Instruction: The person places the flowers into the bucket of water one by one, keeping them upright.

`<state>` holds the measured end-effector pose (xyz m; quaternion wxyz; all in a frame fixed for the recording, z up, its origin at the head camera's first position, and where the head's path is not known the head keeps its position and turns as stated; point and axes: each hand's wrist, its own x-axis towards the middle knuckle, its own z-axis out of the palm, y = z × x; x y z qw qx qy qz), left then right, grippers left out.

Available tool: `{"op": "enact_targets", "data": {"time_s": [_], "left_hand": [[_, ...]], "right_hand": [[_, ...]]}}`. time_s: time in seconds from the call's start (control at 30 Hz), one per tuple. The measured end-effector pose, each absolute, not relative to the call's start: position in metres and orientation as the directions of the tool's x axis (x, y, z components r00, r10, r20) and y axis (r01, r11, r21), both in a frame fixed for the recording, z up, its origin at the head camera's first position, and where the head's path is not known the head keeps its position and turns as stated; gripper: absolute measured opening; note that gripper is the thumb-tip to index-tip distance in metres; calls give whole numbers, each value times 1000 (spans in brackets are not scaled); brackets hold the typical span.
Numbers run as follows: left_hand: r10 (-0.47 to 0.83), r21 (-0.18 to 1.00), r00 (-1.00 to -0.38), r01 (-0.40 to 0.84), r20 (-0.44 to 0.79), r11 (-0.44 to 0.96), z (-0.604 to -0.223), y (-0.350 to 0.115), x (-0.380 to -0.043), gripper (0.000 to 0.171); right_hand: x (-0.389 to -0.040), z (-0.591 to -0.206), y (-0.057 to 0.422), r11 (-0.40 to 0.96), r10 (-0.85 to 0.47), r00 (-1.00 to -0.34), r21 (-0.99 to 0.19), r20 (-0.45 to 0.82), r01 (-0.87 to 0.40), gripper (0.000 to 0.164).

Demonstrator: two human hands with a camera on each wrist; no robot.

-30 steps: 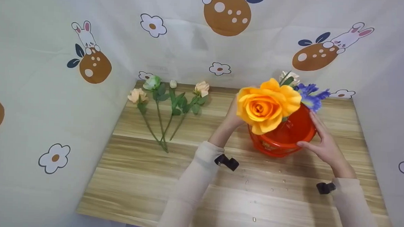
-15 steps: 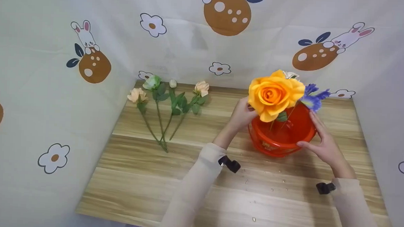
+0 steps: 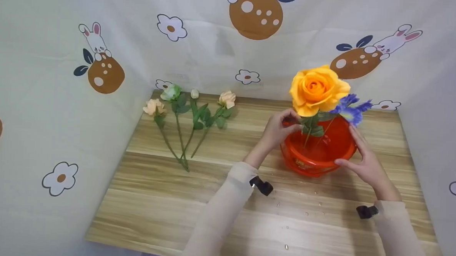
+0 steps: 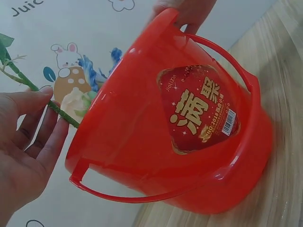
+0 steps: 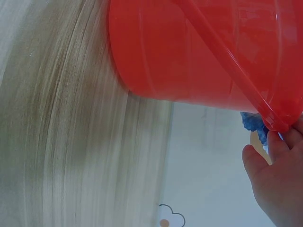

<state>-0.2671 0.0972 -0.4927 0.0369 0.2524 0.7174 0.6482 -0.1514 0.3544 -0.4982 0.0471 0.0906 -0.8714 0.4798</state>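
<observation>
My left hand [image 3: 278, 128] pinches the green stem [image 4: 64, 115] of a large yellow-orange rose [image 3: 317, 89] between thumb and fingertips. The stem reaches over the rim into a red plastic bucket [image 3: 307, 167]. Against the bucket's opposite side, my right hand [image 3: 366, 166] rests with spread, fairly straight fingers touching the rim; part of it is hidden in the right wrist view. A blue-purple flower [image 3: 352, 109] stands at the bucket's far edge. Behind the stem, a cream-white flower [image 4: 75, 103] shows in the left wrist view.
Several cut flowers lie on the wooden table [image 3: 151, 205] at left: a green-white one [image 3: 172, 92], a white bud [image 3: 195, 94] and peach ones [image 3: 227, 100]. Small droplets [image 3: 286, 246] dot the tabletop. A printed curtain [image 3: 200, 61] hangs behind.
My left hand has come round into view beside the rim. The yellow rose has shifted away and to the right, standing more upright with its stem visible. The right hand and bucket stay put.
</observation>
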Motion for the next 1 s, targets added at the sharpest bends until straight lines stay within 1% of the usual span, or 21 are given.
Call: {"op": "enact_targets", "data": {"time_s": [0.2, 0.47, 0.63, 0.8, 1.0], "left_hand": [[389, 945, -888, 309, 244, 112, -495, 100, -267, 15], [342, 945, -922, 259, 180, 201, -492, 106, -266, 16], [318, 936, -937, 231, 141, 265, -490, 109, -268, 15], [285, 893, -952, 220, 110, 392, -486, 115, -271, 15], [249, 797, -966, 203, 68, 569, -482, 123, -273, 17]], "right_hand": [[-151, -497, 354, 532, -110, -980, -824, 163, -197, 99], [-151, -497, 354, 522, -116, -979, -828, 166, -202, 100], [-156, -509, 360, 531, -112, -979, -822, 172, -205, 101], [-162, -526, 370, 546, -102, -981, -815, 162, -191, 104], [-163, -531, 374, 544, -99, -985, -821, 142, -173, 103]]}}
